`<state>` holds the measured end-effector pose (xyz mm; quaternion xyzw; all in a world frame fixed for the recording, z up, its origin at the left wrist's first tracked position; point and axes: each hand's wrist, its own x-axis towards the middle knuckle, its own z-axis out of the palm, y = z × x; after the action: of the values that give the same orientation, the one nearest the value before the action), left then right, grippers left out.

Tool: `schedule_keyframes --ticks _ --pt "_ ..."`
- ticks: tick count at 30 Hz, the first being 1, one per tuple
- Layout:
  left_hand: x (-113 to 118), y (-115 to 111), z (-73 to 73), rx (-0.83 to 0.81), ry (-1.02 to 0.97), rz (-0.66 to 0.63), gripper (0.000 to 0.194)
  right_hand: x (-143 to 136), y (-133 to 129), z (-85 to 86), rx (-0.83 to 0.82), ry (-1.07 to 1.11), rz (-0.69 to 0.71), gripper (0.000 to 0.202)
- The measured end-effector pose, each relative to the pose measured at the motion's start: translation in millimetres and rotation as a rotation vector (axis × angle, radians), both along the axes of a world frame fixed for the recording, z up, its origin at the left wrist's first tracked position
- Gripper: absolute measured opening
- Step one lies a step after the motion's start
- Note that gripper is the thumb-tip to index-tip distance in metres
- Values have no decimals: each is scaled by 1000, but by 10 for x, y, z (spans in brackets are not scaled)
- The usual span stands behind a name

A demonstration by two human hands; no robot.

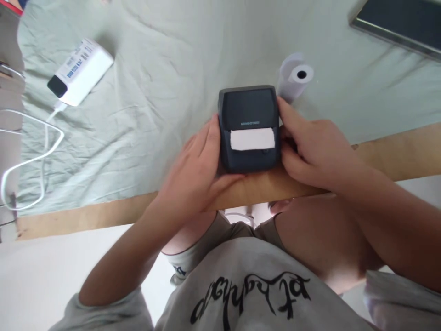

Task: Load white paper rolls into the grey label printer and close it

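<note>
A dark label printer (250, 108) rests near the table's front edge, with a strip of white paper (253, 139) showing across its slot. My left hand (196, 168) lies along the printer's left side, its thumb at the front lower edge. On the other side, my right hand (310, 147) grips the printer's right side with bent fingers. Both hands hold the printer between them. A white paper roll (292, 80) with a dark core sits just behind my right hand, close to the printer's back right corner.
A white power bank (89, 76) with a white cable (51, 149) lies at the left on the green cloth (155, 92). A dark flat device (406, 23) is at the back right. The wooden table edge (86, 214) runs along the front.
</note>
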<state>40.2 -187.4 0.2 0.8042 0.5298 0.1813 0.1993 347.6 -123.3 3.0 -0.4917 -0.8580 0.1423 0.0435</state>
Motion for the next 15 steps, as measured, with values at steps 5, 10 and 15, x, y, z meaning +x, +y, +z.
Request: schedule_keyframes --ticks 5,10,15 --pt "31 -397 -49 86 -99 -7 109 40 -331 63 -56 111 31 99" --pt "33 -561 -85 54 -119 12 114 68 -491 44 -124 187 35 91" --pt "27 -494 -47 32 -97 36 115 97 -416 108 -187 205 29 91"
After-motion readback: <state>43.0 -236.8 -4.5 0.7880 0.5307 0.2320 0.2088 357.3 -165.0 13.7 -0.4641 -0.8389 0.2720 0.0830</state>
